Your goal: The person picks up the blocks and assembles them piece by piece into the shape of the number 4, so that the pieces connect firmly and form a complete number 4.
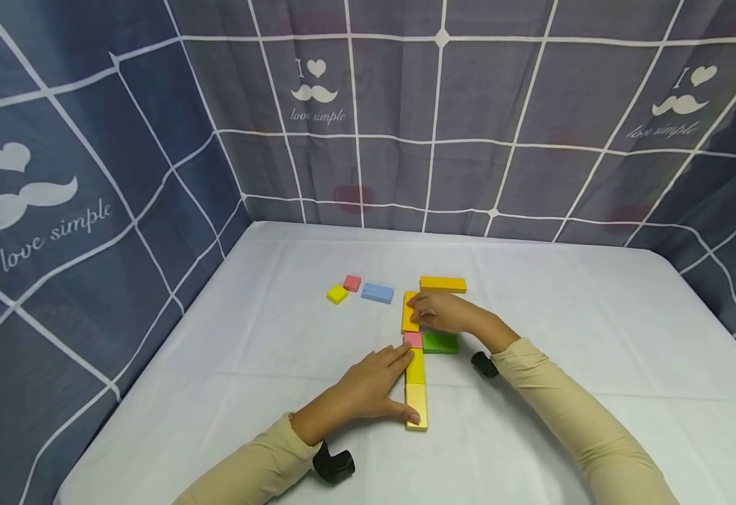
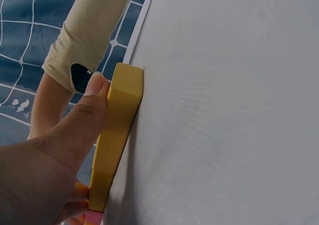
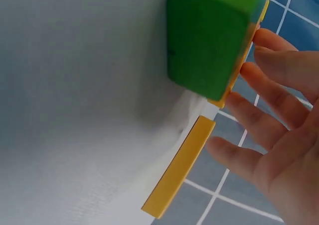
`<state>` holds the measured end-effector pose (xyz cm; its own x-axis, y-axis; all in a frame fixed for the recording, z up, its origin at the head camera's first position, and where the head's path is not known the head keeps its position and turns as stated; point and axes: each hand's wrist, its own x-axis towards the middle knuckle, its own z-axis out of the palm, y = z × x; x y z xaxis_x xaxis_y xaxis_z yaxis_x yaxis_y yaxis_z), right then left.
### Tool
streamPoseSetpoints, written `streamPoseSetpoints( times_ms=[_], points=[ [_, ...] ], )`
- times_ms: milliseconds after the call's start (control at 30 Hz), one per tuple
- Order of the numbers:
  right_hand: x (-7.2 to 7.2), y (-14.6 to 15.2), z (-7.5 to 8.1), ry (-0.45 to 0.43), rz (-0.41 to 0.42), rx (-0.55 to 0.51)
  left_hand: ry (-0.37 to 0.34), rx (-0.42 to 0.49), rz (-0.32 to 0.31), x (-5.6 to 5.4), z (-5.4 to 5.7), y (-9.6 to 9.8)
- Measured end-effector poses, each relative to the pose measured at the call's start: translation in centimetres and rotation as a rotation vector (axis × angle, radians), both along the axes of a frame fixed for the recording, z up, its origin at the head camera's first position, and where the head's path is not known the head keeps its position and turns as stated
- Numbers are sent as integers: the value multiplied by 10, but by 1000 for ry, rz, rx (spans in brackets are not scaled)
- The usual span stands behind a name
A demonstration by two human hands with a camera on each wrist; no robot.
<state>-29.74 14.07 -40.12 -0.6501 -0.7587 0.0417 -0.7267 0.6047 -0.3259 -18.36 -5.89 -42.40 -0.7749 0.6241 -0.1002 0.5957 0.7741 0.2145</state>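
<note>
A straight row of blocks lies in the head view: an orange-yellow block (image 1: 410,321) at the far end, a pink block (image 1: 413,339), a yellow block (image 1: 415,367) and a pale yellow block (image 1: 416,400) nearest. My left hand (image 1: 371,382) spreads along the row, its thumb resting on the pale yellow block and its fingertips at the pink one. At the far end, the fingertips of my right hand (image 1: 445,312) touch the orange-yellow block, fingers loosely bent. A green block (image 1: 441,343) juts right from the pink one, looming large in the right wrist view.
Beyond the row's far end lies another orange-yellow block (image 1: 443,285), set crosswise. A blue block (image 1: 377,293), a small red block (image 1: 352,283) and a small yellow block (image 1: 337,294) lie to the left on the white tablecloth (image 1: 267,308). Checked curtains (image 1: 393,168) enclose the table.
</note>
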Motion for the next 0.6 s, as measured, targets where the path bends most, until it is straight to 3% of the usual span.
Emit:
streamPoseSetpoints(
  times_ms=[167,400,600],
  points=[
    [0,3,3,1,-13,4,-2,3,4,0,0,0],
    [-2,1,5,-108,-157,43,4,0,5,0,2,-1],
    [-9,3,0,-182,-172,45,-8,-2,-1,-1,0,-1]
  ],
)
